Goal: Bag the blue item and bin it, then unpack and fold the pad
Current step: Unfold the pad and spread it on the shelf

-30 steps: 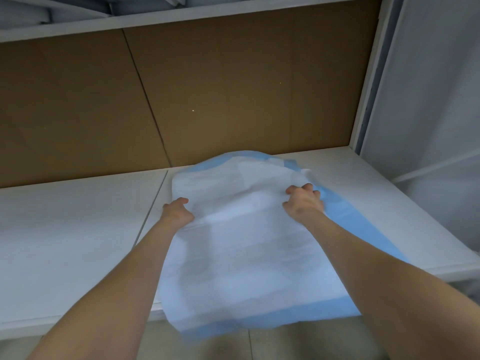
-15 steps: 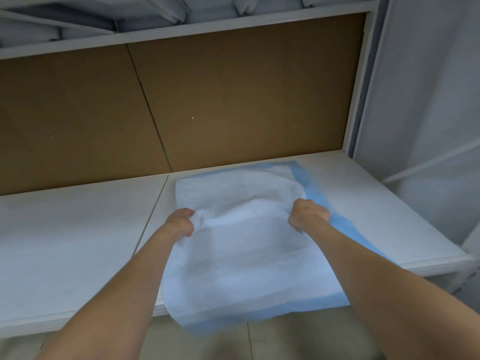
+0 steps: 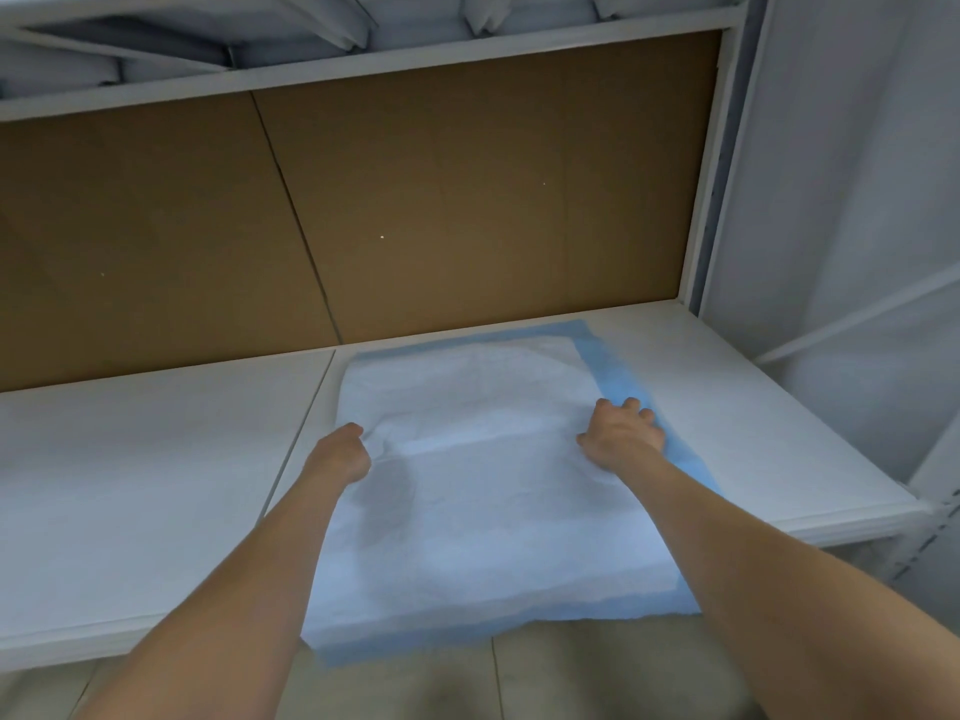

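Observation:
A white absorbent pad (image 3: 483, 511) with a blue border lies spread flat on the white shelf (image 3: 156, 485). Its near edge hangs over the shelf's front. My left hand (image 3: 340, 454) is at the pad's left edge, fingers curled and gripping the sheet. At the right side my right hand (image 3: 621, 433) has its bent fingers on the blue border, holding the sheet there. No blue item, bag or bin is in view.
A brown back panel (image 3: 467, 200) closes the shelf behind the pad. An upper shelf (image 3: 363, 65) carries several white packs. A white upright post (image 3: 706, 200) bounds the shelf on the right. Tiled floor (image 3: 519, 678) shows below the front edge.
The pad's raised far end has dropped and now lies flat against the shelf. Both hands stayed on its side edges and spread slightly apart.

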Demonstrator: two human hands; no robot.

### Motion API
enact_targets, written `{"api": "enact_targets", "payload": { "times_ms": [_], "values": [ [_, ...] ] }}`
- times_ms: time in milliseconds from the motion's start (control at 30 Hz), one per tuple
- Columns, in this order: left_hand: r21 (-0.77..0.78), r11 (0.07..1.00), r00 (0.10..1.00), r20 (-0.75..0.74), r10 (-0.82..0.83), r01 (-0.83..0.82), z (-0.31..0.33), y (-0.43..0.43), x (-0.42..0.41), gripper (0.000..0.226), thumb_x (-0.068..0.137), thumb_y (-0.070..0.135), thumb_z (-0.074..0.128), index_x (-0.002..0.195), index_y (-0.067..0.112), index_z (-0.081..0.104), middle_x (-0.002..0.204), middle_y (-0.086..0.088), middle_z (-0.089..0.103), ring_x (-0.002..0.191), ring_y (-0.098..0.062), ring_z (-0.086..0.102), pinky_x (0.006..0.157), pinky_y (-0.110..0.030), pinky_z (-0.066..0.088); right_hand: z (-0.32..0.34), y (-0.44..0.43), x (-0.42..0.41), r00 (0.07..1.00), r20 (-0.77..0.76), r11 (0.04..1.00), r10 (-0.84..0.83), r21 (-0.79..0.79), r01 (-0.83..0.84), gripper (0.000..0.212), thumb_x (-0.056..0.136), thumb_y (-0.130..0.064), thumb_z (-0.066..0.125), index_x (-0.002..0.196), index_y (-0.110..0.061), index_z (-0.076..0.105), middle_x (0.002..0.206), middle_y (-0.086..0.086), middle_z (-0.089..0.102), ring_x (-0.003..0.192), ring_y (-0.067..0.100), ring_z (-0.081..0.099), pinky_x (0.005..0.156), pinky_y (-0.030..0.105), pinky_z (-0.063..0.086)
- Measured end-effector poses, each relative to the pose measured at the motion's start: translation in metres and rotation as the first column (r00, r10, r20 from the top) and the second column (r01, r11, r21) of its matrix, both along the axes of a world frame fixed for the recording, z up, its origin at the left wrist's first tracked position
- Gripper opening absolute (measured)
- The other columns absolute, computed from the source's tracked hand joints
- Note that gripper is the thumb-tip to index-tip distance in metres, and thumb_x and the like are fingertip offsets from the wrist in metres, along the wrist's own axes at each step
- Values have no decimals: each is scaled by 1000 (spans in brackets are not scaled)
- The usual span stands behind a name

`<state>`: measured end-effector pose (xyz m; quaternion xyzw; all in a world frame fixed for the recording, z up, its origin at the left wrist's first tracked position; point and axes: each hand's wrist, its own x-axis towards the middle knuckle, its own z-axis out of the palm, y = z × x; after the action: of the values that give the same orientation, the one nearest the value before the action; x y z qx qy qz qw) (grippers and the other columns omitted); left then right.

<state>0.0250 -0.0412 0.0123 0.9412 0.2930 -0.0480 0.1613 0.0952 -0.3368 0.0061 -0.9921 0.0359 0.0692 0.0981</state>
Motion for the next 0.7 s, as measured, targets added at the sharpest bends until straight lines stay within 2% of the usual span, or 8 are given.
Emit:
{"api": "enact_targets", "payload": {
  "times_ms": [67, 200, 367, 467, 533, 567, 700],
  "values": [
    [-4, 1000, 1000, -9, -1, 1, 0, -2, 0, 54, 94, -1, 36, 146, 12, 33, 150, -10, 34, 136, -29, 37, 106, -32, 36, 1, 0, 1, 1000, -14, 1000, -5, -3, 5, 42, 95, -30, 48, 134, -15, 45, 136, 10, 41, 127, 30, 38, 98, 37, 38],
    [-28, 999, 999, -21, 29, -30, -1, -8, 3, 47, 94, 2, 39, 141, 5, 37, 147, -14, 36, 133, -29, 39, 103, -32, 38, 1, 0, 5, 999, 16, 999, -36, -27, 36, 37, 93, -21, 50, 129, -14, 50, 129, 8, 44, 122, 29, 41, 93, 36, 40],
    [-61, 998, 1000, 11, 27, -26, -7, -10, 9, 49, 94, 5, 46, 142, 5, 35, 147, -15, 33, 129, -30, 43, 101, -33, 40, -4, 4, 16, 998, 34, 998, -54, -27, 55, 43, 90, -11, 53, 133, -12, 47, 130, 8, 45, 122, 28, 46, 95, 35, 41],
    [-76, 997, 991, 136, -10, 21, -5, -11, 18, 49, 93, 3, 49, 141, 4, 39, 143, -14, 39, 128, -33, 45, 102, -35, 40, 0, 7, 26, 992, 112, 997, -67, -36, 71, 43, 90, -8, 50, 133, -10, 48, 129, 9, 48, 121, 28, 47, 95, 36, 41],
    [-58, 998, 973, 232, 4, 10, -2, -8, 25, 55, 91, 0, 46, 145, 9, 35, 144, -14, 37, 124, -34, 48, 100, -37, 43, 3, 8, 32, 976, 190, 994, -103, -15, 108, 41, 92, -9, 46, 133, -9, 47, 129, 10, 46, 122, 28, 44, 93, 38, 40],
    [-38, 999, 975, 223, 4, 4, -1, -7, 27, 58, 91, 1, 44, 147, 11, 31, 144, -14, 34, 122, -35, 50, 98, -38, 45, 5, 9, 34, 975, 193, 993, -112, -14, 117, 41, 92, -10, 46, 133, -10, 47, 129, 10, 45, 122, 29, 42, 93, 39, 39],
    [45, 998, 999, 13, 35, -36, -4, -6, 21, 54, 92, 1, 39, 145, 10, 30, 145, -16, 26, 117, -36, 52, 91, -40, 47, 3, 12, 31, 988, 131, 994, -85, -61, 94, 44, 92, -15, 47, 136, -15, 43, 135, 11, 37, 126, 31, 35, 98, 41, 36]
  ]
}}
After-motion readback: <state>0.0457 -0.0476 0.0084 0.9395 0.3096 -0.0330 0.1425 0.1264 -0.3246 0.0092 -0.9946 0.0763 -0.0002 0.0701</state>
